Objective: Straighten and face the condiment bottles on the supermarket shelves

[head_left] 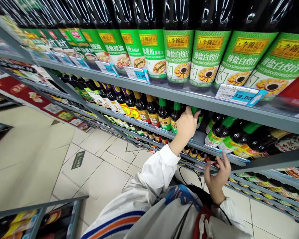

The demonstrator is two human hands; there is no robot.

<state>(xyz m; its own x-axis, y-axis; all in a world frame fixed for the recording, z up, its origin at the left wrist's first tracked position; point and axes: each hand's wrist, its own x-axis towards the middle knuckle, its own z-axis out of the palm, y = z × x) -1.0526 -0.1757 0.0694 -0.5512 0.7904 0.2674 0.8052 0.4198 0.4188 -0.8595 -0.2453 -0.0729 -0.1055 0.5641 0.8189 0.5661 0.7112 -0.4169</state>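
My left hand (pixel 186 125) reaches into the second shelf, its fingers closed around the green-capped top of a dark sauce bottle (pixel 200 120). Most of that bottle is hidden behind my hand and the shelf edge. Just left of it stands another green-capped sauce bottle (pixel 175 117) with a yellow-green label. My right hand (pixel 218 174) hovers in front of the lower shelf edge, holding nothing, fingers apart and bent. Nearest to it are green-capped bottles (pixel 220 132) on the second shelf.
Above my hands runs a grey shelf edge (pixel 169 94) with price tags (pixel 241 94); large green-labelled bottles (pixel 179 56) stand on it. More bottles fill the lower shelves. Tiled floor (pixel 99 176) lies to the left, with another shelf unit (pixel 40 215) at bottom left.
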